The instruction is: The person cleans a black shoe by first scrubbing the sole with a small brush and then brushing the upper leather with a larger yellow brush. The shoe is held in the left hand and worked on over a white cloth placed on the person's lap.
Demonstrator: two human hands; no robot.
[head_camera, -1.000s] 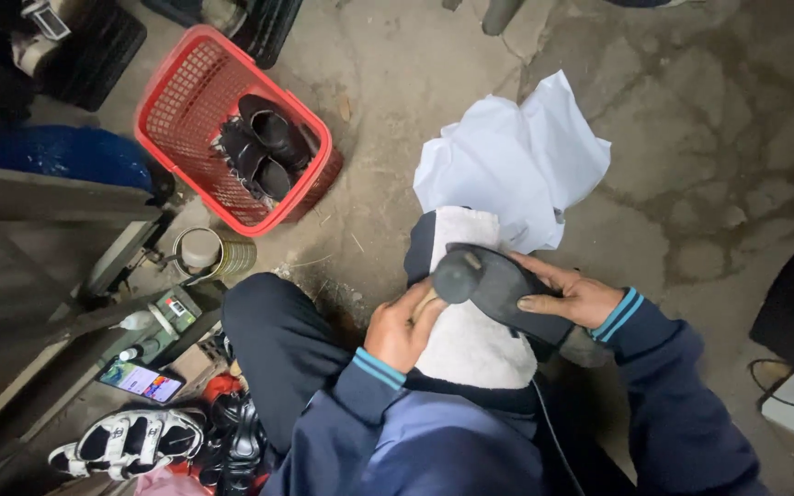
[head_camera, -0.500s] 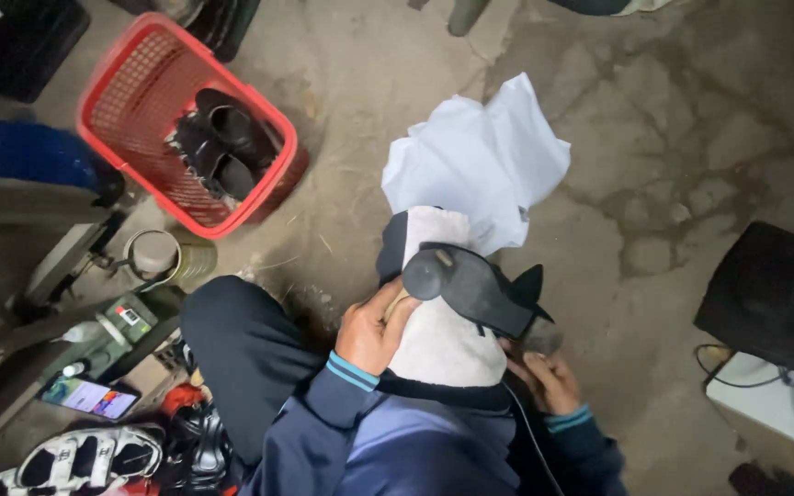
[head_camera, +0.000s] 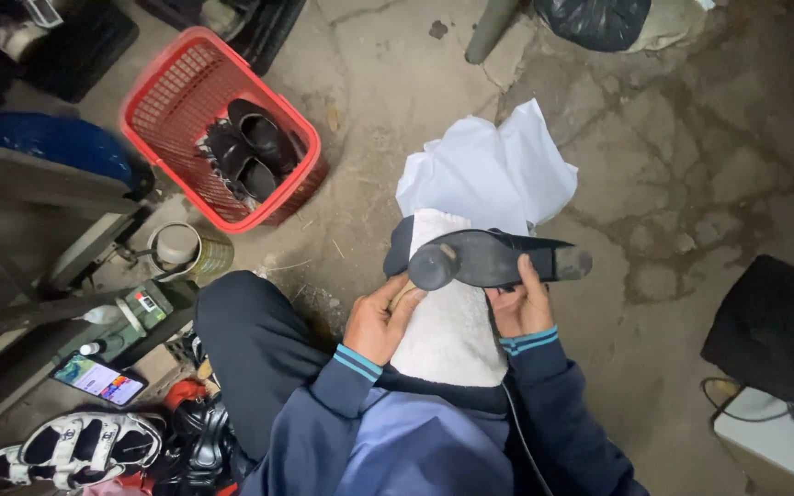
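Observation:
I sit with a white towel [head_camera: 448, 321] over my knee. My right hand [head_camera: 521, 303] holds a dark heeled shoe [head_camera: 493, 259] sole-up above the towel, fingers wrapped around its middle. My left hand [head_camera: 380, 317] is by the shoe's round heel and grips a small tan thing that is mostly hidden under the heel. White paper or cloth [head_camera: 493, 170] lies on the concrete floor just beyond my knee.
A red plastic basket [head_camera: 186, 101] with black shoes [head_camera: 245, 147] stands at the upper left. A tin can [head_camera: 181, 250], small bottles and a phone [head_camera: 98, 379] lie to my left, white sandals [head_camera: 66, 450] at the lower left. A black bag [head_camera: 769, 331] sits at the right.
My right hand shifted from under the shoe's toe to grip its middle, and the shoe now lies level with its sole up. The view tilted slightly.

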